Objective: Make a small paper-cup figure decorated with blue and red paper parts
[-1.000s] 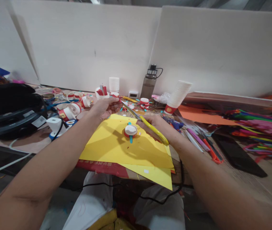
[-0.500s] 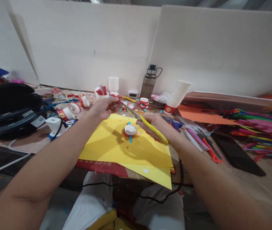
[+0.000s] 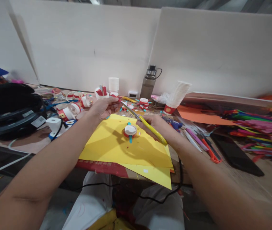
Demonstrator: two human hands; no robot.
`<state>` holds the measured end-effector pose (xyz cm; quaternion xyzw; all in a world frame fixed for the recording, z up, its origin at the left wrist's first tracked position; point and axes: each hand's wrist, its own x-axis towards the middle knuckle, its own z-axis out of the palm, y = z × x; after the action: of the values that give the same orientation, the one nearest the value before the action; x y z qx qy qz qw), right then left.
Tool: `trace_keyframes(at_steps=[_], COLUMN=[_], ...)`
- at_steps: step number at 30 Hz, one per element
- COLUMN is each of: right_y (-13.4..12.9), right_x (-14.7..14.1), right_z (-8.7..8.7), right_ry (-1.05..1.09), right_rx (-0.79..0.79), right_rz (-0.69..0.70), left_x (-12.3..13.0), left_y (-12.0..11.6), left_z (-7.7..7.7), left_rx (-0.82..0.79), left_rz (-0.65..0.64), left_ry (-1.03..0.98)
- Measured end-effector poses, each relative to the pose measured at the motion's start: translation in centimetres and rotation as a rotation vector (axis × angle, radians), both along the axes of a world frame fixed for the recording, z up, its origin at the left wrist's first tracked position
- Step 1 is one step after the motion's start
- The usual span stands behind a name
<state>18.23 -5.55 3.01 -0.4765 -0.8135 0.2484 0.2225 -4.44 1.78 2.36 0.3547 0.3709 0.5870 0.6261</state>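
Observation:
My right hand (image 3: 151,123) is closed around a pair of yellow-handled scissors (image 3: 153,130), their metal blades pointing up and left. Close to the blade tips, my left hand (image 3: 107,107) pinches a small red piece (image 3: 119,99), mostly covered by the fingers. Below both hands, a cut-down paper cup (image 3: 130,130) with a white top, a red rim and blue strips sticking out lies on yellow paper sheets (image 3: 107,148). Tiny red and white scraps are scattered around it.
Behind stand a grey bottle (image 3: 148,83), stacked paper cups (image 3: 177,97) and a cup of red pens (image 3: 101,92). Cut cups (image 3: 69,112), a white charger (image 3: 54,124) and a black headset (image 3: 11,111) are left. Right lie a phone (image 3: 236,155), pens and pipe cleaners (image 3: 267,127).
The view has shifted very slightly. Both hands, the scissors and the cut-down cup keep nearly the same positions.

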Motion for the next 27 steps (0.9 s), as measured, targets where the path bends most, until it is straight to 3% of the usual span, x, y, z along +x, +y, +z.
trace_keyframes(at_steps=[5,13,27], right_y=[-0.1,-1.0,-0.6], right_x=[0.0,-0.1,-0.2], right_z=[0.1,0.6,-0.4], right_ry=[-0.002,0.079,0.122], right_rx=[0.097,-0.175,-0.172], right_rz=[0.074,0.025,0.005], left_x=[0.0,0.1,0.3], left_y=[-0.1,-0.2,-0.2], left_z=[0.0,-0.1,-0.2], left_rx=[0.016,0.018,0.011], left_rz=[-0.012,0.013,-0.003], left_ry=[-0.006,-0.013,0.012])
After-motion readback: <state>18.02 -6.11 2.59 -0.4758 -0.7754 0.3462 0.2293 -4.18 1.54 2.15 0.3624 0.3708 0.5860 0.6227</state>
